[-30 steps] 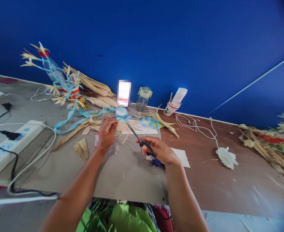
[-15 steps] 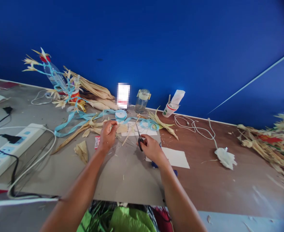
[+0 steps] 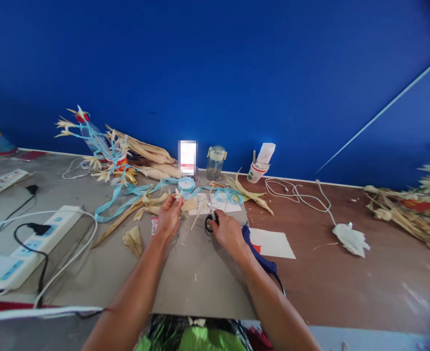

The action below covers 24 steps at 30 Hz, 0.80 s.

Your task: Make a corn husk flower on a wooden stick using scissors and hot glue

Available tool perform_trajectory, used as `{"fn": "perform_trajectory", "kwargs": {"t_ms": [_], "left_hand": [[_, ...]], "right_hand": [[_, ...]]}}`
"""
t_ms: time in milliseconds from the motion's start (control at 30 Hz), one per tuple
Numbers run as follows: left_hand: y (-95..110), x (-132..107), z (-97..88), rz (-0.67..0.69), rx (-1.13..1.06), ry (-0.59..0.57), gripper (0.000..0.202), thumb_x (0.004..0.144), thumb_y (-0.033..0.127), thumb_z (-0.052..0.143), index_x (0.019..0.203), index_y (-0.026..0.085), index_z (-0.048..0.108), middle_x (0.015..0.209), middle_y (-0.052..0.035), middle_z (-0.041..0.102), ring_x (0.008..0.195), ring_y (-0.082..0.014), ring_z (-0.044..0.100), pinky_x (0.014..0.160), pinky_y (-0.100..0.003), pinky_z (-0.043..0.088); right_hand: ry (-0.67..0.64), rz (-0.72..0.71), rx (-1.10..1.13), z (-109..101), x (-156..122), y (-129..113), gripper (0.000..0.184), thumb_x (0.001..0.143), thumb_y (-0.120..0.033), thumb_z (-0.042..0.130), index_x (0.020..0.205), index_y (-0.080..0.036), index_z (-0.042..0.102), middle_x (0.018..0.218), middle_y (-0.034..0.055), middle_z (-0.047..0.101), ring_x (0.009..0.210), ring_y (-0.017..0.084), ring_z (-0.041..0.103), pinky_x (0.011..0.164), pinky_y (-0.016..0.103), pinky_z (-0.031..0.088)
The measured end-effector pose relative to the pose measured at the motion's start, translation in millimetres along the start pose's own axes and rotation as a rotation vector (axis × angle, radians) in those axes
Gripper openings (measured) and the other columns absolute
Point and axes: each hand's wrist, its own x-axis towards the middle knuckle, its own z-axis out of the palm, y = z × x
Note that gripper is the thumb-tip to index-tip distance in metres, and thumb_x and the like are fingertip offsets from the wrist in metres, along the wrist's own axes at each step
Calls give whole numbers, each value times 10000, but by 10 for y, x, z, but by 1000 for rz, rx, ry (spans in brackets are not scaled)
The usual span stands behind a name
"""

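Observation:
My left hand [image 3: 168, 214] is closed, its fingertips pinching a small pale corn-husk flower [image 3: 179, 194]. To its right, my right hand [image 3: 226, 228] has its fingers on the black handles of a pair of scissors [image 3: 208, 223], blades pointing away from me. Beyond the hands lie a roll of light blue ribbon [image 3: 186, 184] and a white sheet [image 3: 233, 206] under thin wires and husk scraps. Partly behind my right forearm is a blue glue gun [image 3: 264, 259]. A folded husk piece [image 3: 133, 241] lies left of my left forearm.
A power strip [image 3: 59, 222] with cables occupies the left. Husk flowers on blue-wrapped stems [image 3: 116, 158] stand near a plastic bottle [image 3: 94, 139]. At the wall are a glass jar [image 3: 215, 165] and a paper cup [image 3: 257, 172]. Dried husks [image 3: 401, 214] lie far right.
The view has shifted so that things sit lower in the picture. The husk flower now shows above my left fingertips. My right hand has turned the scissors, and more of the glue gun shows.

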Motion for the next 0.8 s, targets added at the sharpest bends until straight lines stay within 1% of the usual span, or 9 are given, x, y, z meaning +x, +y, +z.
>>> {"fn": "perform_trajectory", "kwargs": {"t_ms": [100,200,300,433,600,800], "left_hand": [[24,-8,23,2,-64,-18,224,622,290,777,689,181,593,707,19,585,707,-99,542,756,-244,443],[26,-4,29,-21,-120,-11,229,599,255,794,691,183,597,699,25,588,701,-92,545,766,-239,441],[22,5,25,-46,-160,-8,222,600,222,789,702,185,595,691,29,589,693,-89,549,762,-240,440],[31,9,23,-75,-162,-25,222,602,194,780,694,177,579,690,32,590,684,-87,559,760,-248,440],[43,-12,39,-73,-151,-51,235,603,240,784,696,179,577,690,39,576,686,-82,552,777,-244,437],[55,-37,69,-21,-99,-41,267,600,314,782,655,181,557,687,35,550,693,-89,524,766,-248,441]], "right_hand": [[-7,12,-35,-30,-2,-16,378,882,-317,468,1223,-156,503,967,142,699,949,267,652,779,329,429],[-33,20,-57,-63,7,-37,390,875,-310,466,1209,-111,503,973,173,691,953,278,651,773,336,440],[-50,6,-84,-85,37,-67,372,867,-291,456,1157,-76,542,980,208,683,948,294,653,764,345,459],[-90,-16,-135,-101,127,-124,357,848,-288,469,1086,-63,611,1002,237,675,955,308,654,760,350,481],[-134,-56,-189,-140,219,-204,337,819,-257,515,1049,-64,669,1040,246,672,981,309,654,764,345,496],[-170,-83,-216,-201,246,-292,272,736,-175,602,961,-73,716,1002,244,687,972,318,656,775,356,499]]}}
